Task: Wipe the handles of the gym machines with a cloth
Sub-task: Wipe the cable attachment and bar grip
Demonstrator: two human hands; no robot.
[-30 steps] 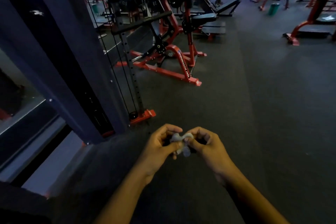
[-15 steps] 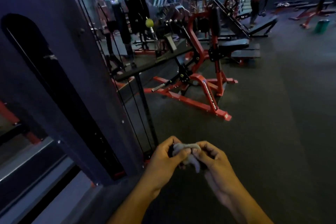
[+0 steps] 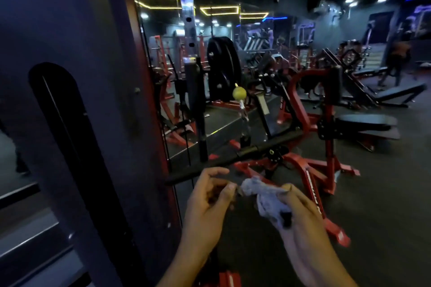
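Dark rubber gym floor [image 3: 384, 193], red-framed machine [image 3: 310, 170] standing on it, black padded bench [image 3: 396, 95] farther back, dark cable tower [image 3: 112, 123] at left

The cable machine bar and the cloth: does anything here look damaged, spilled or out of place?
Nothing stands out. The long black bar hangs on its cable, tilted but whole. The crumpled pale cloth is gripped by the right hand, and the left hand pinches its corner. No spill shows on the dark floor.

1 head-worn view looks forward and down, close over the hands [image 3: 251, 205].
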